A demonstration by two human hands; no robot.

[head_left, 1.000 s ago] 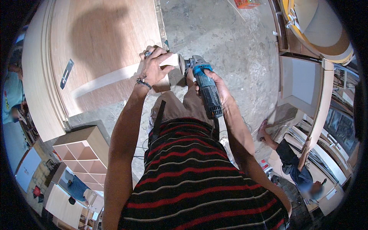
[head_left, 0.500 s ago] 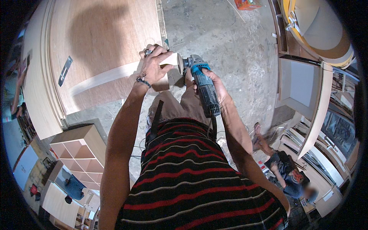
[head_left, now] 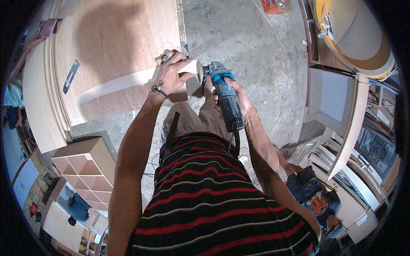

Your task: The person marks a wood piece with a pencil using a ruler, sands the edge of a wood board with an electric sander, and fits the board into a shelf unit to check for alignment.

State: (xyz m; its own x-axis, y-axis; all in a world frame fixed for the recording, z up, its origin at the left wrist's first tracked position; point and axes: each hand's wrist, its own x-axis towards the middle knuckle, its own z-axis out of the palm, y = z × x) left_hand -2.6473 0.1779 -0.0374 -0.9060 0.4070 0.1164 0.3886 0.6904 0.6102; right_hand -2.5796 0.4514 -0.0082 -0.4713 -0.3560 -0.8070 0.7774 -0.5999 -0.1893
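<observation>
You have one curved wooden strip (head_left: 115, 86), lying over one plywood board (head_left: 149, 25). Your left hand (head_left: 171, 77) is clasped over this strip, near its right end. Beyond that end, your right hand (head_left: 240, 94) is wrapped around one blue-and-black angle grinder (head_left: 229, 100); whether grinder and strip touch, I cannot tell. Just past the strip's left end lies one slotted metal plate (head_left: 71, 77).

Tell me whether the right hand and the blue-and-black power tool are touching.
Touching. The head view shows the right hand wrapped around the power tool, thumb on one side, fingertips showing on the other.
</observation>
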